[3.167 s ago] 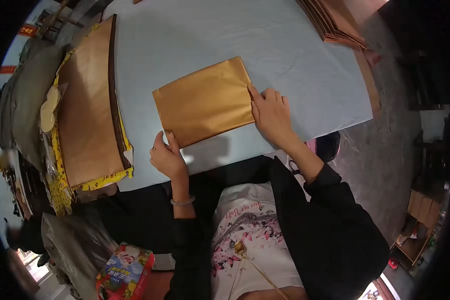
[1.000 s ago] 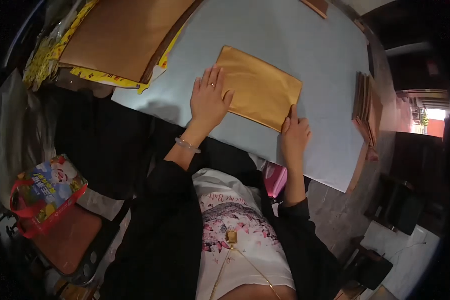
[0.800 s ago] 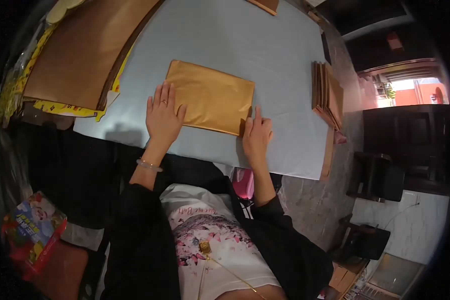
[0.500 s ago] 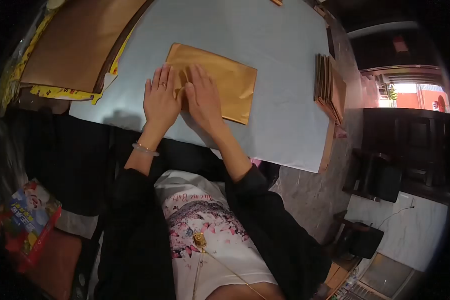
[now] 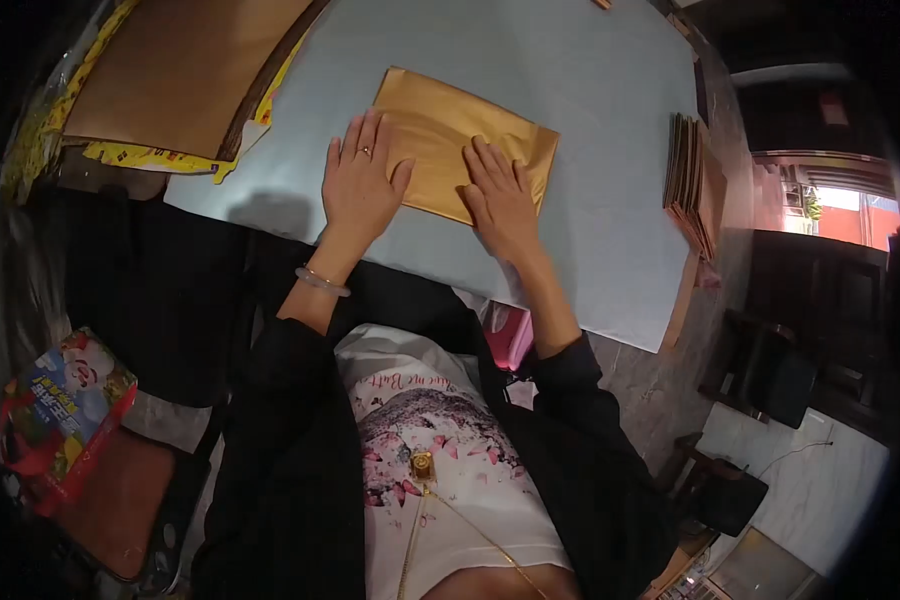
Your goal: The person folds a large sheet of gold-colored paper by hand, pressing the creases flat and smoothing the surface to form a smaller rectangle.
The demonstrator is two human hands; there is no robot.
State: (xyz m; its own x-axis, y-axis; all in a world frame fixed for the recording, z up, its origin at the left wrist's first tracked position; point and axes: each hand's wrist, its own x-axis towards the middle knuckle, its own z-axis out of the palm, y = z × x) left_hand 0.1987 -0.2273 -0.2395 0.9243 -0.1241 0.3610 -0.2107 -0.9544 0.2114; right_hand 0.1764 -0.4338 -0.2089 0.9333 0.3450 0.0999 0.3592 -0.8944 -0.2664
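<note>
A golden-brown piece of folded kraft paper [image 5: 440, 130] lies flat on the pale blue tabletop [image 5: 610, 230]. My left hand [image 5: 362, 185], wearing a ring and a bracelet, rests palm down across the paper's left edge with its fingers stretched out. On the paper's lower right part, my right hand [image 5: 503, 195] is pressed flat with its fingers spread. Neither hand grips anything. The surface under both palms is hidden.
To the left is a large stack of brown paper sheets [image 5: 180, 70] on yellow wrapping. Folded brown pieces [image 5: 692, 185] stand in a bundle at the table's right edge. A colourful bag [image 5: 70, 410] sits on a chair [image 5: 120, 500] at lower left.
My right hand has slid right across the paper, away from my left hand, which stays at the left edge. A raised crease between the hands now looks flattened. The camera view has shifted slightly.
</note>
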